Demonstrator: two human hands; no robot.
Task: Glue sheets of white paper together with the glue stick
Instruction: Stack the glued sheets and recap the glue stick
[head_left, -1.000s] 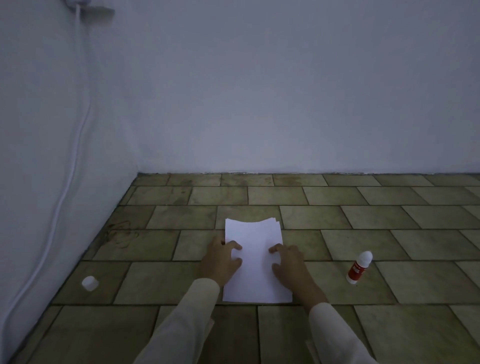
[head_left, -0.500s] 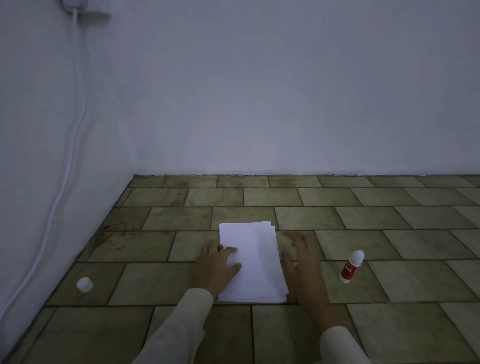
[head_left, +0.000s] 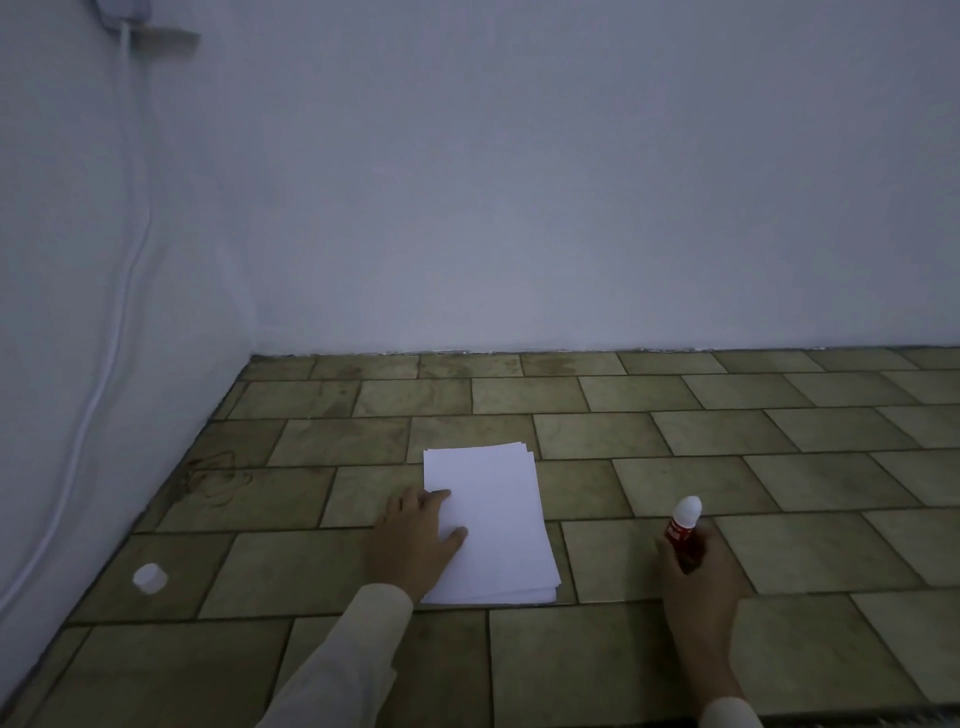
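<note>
A stack of white paper is pressed flat on the tiled floor by the left hand, fingers spread. The uncapped glue stick is gripped by the right hand. A white cap is laid well apart at left.

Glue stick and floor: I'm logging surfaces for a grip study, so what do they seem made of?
Glue stick: likely smooth plastic, going by its red labelled body and rounded white top. Floor: apparently matte stone or ceramic tiles, mottled olive with dark grout lines.
</note>
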